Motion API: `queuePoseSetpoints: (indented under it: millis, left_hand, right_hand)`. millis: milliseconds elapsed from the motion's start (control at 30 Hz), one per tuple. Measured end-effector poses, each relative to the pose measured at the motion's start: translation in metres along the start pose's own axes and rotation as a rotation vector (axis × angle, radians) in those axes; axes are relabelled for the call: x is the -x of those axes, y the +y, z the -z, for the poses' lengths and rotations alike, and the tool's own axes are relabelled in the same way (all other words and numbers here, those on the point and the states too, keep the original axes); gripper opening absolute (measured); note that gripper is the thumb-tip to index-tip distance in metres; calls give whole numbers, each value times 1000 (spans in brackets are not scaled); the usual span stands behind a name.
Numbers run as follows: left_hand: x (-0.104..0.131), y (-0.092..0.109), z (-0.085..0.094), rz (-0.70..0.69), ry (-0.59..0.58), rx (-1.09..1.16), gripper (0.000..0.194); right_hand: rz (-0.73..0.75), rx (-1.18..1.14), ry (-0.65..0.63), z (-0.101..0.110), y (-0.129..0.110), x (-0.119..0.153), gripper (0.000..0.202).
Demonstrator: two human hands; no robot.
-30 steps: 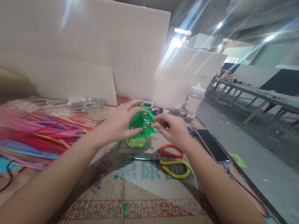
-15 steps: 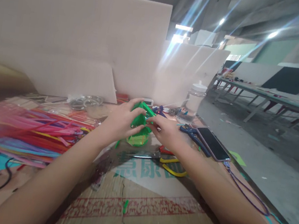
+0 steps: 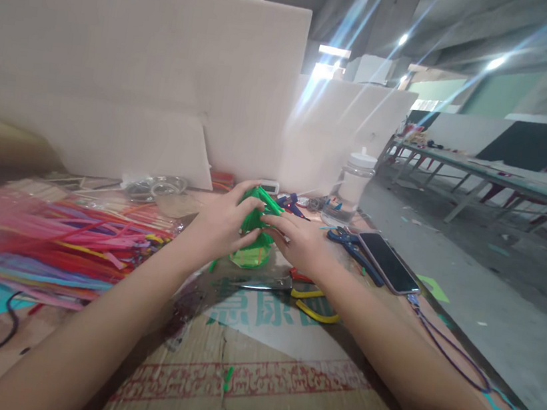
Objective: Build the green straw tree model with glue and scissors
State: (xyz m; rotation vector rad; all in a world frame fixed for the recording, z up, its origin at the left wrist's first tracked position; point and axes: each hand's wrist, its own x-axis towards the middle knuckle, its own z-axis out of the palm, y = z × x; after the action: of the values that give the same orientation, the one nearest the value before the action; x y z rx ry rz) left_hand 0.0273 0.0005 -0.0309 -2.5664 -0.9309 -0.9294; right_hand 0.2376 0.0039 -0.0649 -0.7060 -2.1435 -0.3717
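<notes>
A small bright green craft piece (image 3: 249, 256) with a rounded lower part and straight green strips at its top stands above the cardboard. My left hand (image 3: 223, 222) is closed round its left side, thumb low and fingers at the top. From the right, my right hand (image 3: 301, 241) has its fingertips bent together against the same piece; whether a small part sits between them is hidden. Just below lie scissors with yellow handles (image 3: 316, 310), blades pointing left, beside a red-handled tool (image 3: 300, 276) partly covered by my right forearm.
Colourful pipe cleaners (image 3: 93, 235) in clear plastic lie at left. Blue-handled pliers (image 3: 355, 251), a phone (image 3: 389, 264) with a cable and a water bottle (image 3: 351, 188) are at right. A glue gun (image 3: 291, 202) lies behind. Green scraps dot the cardboard (image 3: 177, 397); white boards (image 3: 135, 66) stand behind.
My right hand's fingers have shifted slightly left and straightened a little against the green piece. My left hand keeps its hold. The view has moved very slightly.
</notes>
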Motion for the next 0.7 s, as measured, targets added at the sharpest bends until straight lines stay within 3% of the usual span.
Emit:
queuePoseSetpoints:
  millis: [400,600,700]
  left_hand:
    - [0,-1,2,-32,3,-55,34]
    - [0,0,5,-24,-20,-30,35]
    - [0,0,6,-24,-24,-30,33]
  right_hand:
    - [-46,-132,-13,-1,0,0,21]
    - [-388,-350,159,1,-7,-5,13]
    - [-497,-320,17,4,-8,-13,25]
